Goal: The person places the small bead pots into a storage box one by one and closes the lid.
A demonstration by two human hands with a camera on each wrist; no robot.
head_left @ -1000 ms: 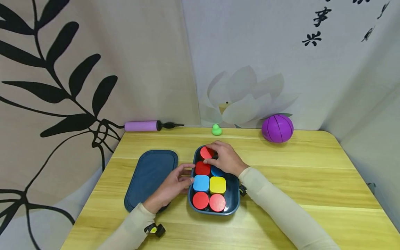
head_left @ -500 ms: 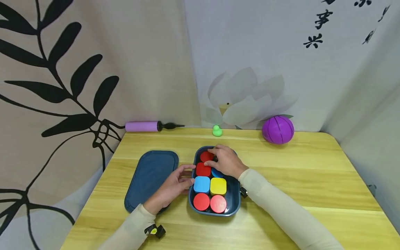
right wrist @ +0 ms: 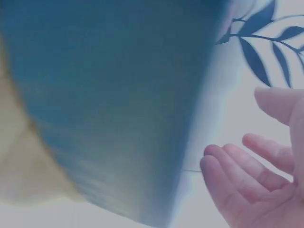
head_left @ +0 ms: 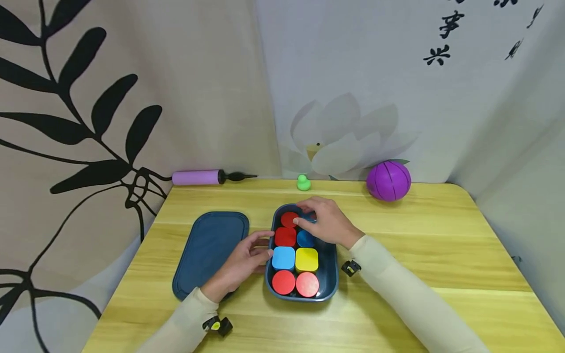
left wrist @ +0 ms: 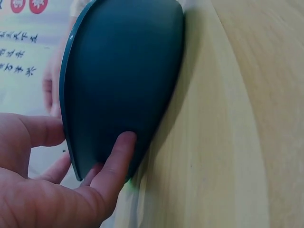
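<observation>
Right hand (head_left: 326, 223) is hovering with loose fingers over the round red block (head_left: 289, 219) at the far end of the dark blue plastic tray (head_left: 330, 274) on the wooden table (head_left: 441, 255), gripping nothing. Left hand (head_left: 244, 260) is clasping the tray's left wall; it should be holding the tray firm while the right fingertips are pressing the block flat.

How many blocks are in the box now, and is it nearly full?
Seven blocks show in the blue box: three at the far end, a light blue and a yellow one, two red rounds nearest. The right hand rests over the far end beside the red round block, hiding that corner. The left hand holds the box's side. The lid is still off.
</observation>
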